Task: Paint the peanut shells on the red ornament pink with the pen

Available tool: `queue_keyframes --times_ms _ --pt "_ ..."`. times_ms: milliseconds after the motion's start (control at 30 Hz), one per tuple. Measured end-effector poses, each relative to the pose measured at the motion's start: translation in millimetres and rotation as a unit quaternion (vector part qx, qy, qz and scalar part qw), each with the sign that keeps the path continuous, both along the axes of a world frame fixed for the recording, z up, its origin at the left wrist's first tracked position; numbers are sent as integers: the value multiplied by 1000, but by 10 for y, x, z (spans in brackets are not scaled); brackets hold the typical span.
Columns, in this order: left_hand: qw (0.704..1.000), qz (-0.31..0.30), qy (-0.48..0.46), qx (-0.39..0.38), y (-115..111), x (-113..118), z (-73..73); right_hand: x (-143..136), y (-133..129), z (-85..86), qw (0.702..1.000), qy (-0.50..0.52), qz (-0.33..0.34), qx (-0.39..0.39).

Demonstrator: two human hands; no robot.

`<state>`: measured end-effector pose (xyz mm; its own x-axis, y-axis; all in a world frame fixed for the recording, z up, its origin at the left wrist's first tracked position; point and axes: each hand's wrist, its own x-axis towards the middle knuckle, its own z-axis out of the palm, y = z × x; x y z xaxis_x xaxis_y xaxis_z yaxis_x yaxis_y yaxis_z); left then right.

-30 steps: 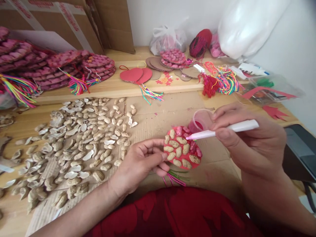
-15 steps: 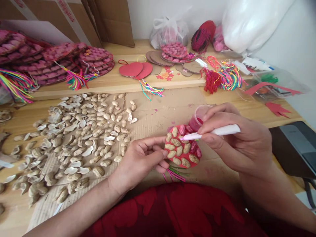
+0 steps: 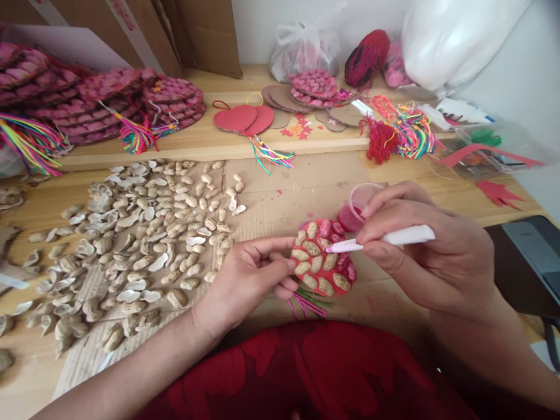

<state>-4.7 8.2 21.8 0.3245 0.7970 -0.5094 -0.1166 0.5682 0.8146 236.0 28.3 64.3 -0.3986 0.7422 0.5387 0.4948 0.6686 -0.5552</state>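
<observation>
Between the thumb and fingers of my left hand point(image 3: 258, 271) is the left edge of a round red card disc point(image 3: 321, 227) covered with peanut shells. Shells on its right side are coloured pink; those on the left are plain tan. My right hand point(image 3: 431, 254) is closed round a white paint stick point(image 3: 400, 235). Its pink-stained tip is at or just over a shell near the disc's upper middle. Behind my right fingers stands a clear plastic cup point(image 3: 352, 211) with pink-red liquid, partly hidden. Pink and green strings point(image 3: 308, 303) hang below the disc.
Loose peanut shells point(image 3: 166, 227) are spread over cardboard on the left. On the ledge behind are stacks of pink shell discs point(image 3: 175, 99), red card circles point(image 3: 238, 119), coloured tassels point(image 3: 411, 137) and a plastic bag point(image 3: 301, 52). A dark device point(image 3: 525, 256) lies at right.
The paint stick and my right hand have moved slightly right. The disc is tilted a little differently in my left hand. The whole view has shifted slightly.
</observation>
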Motion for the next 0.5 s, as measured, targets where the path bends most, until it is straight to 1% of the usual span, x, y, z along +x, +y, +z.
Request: queue_keyframes --times_ms 300,500 --pt "1000 -19 15 16 4 11 -2 -17 11 -16 1000 -23 2 18" --pt "1000 -14 17 12 -2 11 -13 -29 -2 4 1000 -26 1 18"
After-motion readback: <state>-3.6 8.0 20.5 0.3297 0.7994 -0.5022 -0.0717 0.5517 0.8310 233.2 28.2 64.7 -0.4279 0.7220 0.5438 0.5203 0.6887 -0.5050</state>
